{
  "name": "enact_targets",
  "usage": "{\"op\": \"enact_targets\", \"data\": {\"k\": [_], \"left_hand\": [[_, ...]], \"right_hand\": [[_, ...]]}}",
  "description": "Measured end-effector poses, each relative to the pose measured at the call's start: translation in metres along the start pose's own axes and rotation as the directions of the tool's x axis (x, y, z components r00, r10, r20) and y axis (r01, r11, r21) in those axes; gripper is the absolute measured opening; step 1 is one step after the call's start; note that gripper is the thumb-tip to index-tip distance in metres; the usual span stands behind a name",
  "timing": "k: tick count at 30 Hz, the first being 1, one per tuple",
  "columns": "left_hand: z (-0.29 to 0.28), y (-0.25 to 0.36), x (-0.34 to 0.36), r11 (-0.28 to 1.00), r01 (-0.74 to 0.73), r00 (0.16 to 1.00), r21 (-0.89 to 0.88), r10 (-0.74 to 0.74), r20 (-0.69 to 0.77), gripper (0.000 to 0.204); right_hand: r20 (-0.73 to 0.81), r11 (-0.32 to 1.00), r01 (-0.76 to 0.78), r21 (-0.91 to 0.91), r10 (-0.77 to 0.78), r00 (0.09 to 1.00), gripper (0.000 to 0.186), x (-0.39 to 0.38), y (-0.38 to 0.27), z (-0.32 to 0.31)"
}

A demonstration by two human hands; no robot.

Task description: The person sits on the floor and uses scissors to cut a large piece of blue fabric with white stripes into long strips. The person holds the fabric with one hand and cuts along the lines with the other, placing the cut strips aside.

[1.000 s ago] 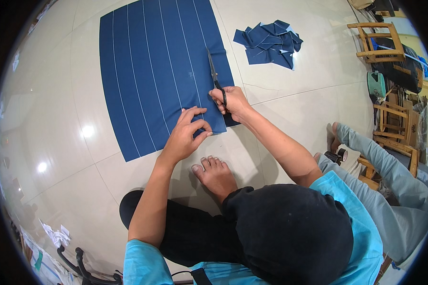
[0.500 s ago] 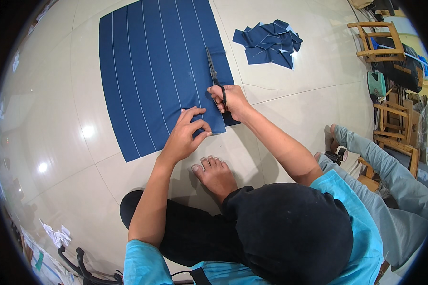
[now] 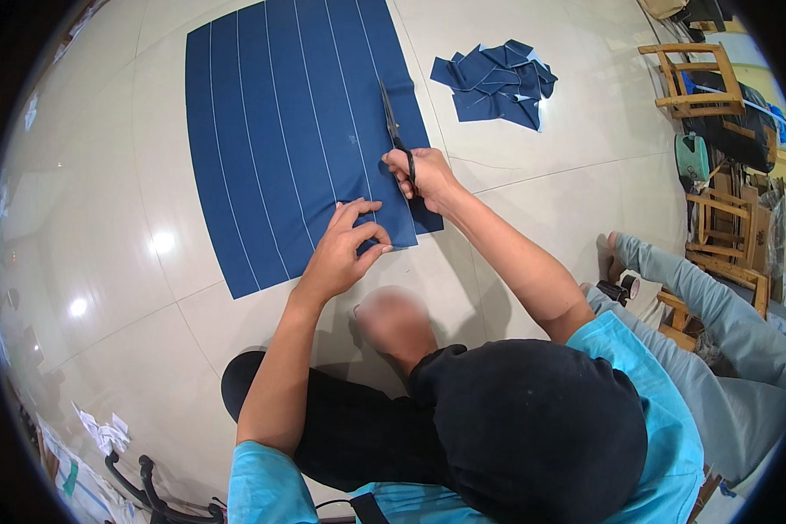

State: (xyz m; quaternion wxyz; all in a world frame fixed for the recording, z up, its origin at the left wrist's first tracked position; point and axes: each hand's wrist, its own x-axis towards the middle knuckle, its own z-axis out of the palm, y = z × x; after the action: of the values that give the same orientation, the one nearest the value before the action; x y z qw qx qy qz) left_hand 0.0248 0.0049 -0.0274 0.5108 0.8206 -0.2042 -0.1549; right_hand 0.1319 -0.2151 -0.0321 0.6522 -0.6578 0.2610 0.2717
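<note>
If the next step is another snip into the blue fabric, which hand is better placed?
Right, most likely: the right hand holds the black-handled scissors at the white-lined blue fabric. The left hand, without a tool, rests on that fabric, so it seems better suited to steadying.

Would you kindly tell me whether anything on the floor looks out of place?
A jumbled heap of blue fabric pieces lies on the tiled floor, looking untidy beside the mostly flat, white-lined blue fabric; nothing else stands out.
</note>
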Motion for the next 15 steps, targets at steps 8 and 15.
{"op": "enact_targets", "data": {"k": [8, 15], "left_hand": [[0.0015, -0.0030, 0.0003, 1.000, 0.012, 1.000, 0.005, -0.012, 0.002, 0.014], [0.0024, -0.0017, 0.0021, 1.000, 0.007, 1.000, -0.004, -0.007, 0.008, 0.014]], "right_hand": [[0.014, 1.000, 0.003, 0.004, -0.003, 1.000, 0.026, 0.0025, 0.0040, -0.0018], [0.010, 0.999, 0.002, -0.033, -0.001, 1.000, 0.025, 0.0051, 0.0064, -0.0068]]}}
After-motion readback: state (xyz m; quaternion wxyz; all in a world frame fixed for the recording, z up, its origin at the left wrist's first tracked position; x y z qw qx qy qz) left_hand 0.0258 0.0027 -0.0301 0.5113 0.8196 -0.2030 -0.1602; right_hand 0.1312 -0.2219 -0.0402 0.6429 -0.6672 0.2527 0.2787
